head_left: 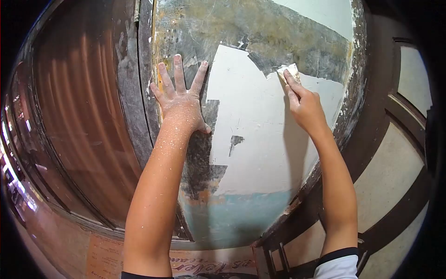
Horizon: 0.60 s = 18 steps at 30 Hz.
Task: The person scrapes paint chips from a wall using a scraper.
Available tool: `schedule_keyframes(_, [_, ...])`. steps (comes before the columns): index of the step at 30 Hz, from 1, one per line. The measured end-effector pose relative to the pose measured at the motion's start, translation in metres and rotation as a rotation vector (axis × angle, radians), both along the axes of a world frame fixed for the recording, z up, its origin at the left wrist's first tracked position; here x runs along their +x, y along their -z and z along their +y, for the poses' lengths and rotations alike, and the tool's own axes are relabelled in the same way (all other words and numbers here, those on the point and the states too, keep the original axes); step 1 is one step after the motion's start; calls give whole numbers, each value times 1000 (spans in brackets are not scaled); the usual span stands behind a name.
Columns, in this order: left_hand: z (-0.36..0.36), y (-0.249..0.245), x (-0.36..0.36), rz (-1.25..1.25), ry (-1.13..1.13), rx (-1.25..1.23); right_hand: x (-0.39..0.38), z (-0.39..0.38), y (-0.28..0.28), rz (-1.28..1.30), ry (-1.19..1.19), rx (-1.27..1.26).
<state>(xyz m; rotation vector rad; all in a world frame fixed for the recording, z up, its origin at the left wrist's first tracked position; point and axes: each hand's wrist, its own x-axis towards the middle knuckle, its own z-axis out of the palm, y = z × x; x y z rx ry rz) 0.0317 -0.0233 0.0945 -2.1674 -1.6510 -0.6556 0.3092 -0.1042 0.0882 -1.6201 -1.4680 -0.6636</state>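
My left hand (181,97) lies flat with fingers spread on the bare, grey-brown part of the wall panel (200,30), near its left edge. White flecks dot that hand and forearm. My right hand (305,104) grips a small scraper (290,73) caked in white, its index finger stretched along it. The scraper meets the wall at the upper edge of a white coating patch (253,111). That patch has jagged borders and a small dark bare spot (236,143). My fingers hide most of the scraper's handle.
A worn dark frame (132,79) runs down the left, beside a brown curtain (81,102) behind glass. Pale green coating (325,16) remains at the top right, bluish coating (246,216) low down. Dark wooden panelling (371,144) stands to the right. Printed sheets (213,262) lie below.
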Motion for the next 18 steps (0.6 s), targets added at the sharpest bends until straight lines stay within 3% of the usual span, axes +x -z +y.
schedule_keyframes(2, [1, 0, -3, -2, 12, 10, 15, 3, 4, -100, -100, 147])
schedule_keyframes(7, [0, 1, -3, -15, 18, 18, 21, -10, -19, -162, -61, -41])
schedule_keyframes(10, [1, 0, -2, 5, -5, 6, 43, -11, -26, -320, -113, 10])
schedule_keyframes(16, [1, 2, 0, -13, -15, 22, 73, -27, -41, -392, -130, 23])
schedule_keyframes(18, [1, 5, -1, -36, 12, 63, 75, -35, -47, -398, 48, -119])
